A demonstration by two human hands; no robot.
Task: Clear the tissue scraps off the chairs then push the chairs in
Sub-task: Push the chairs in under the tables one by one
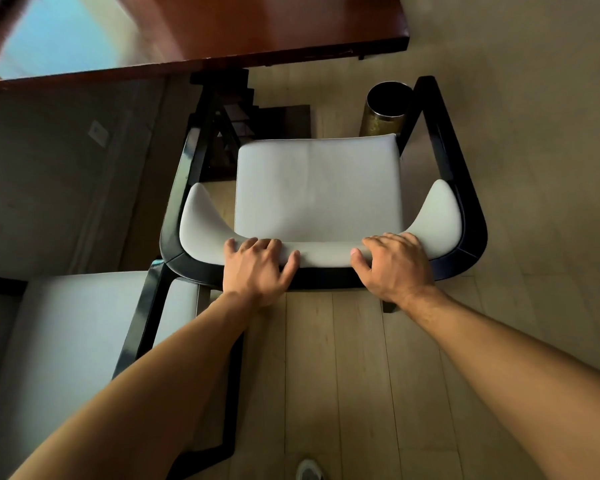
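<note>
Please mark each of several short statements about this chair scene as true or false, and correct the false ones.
1. Both hands grip the backrest of the chair. True: the left hand and the right hand curl over its padded top.
2. A tissue scrap lies on the seat of that chair. False: no scrap shows on the seat.
3. The chair is fully under the table. False: the whole seat is still out from the table edge.
4. A dark round bin stands on the floor beyond the seat. True.
5. A second chair stands to the right. False: it stands to the left.
</note>
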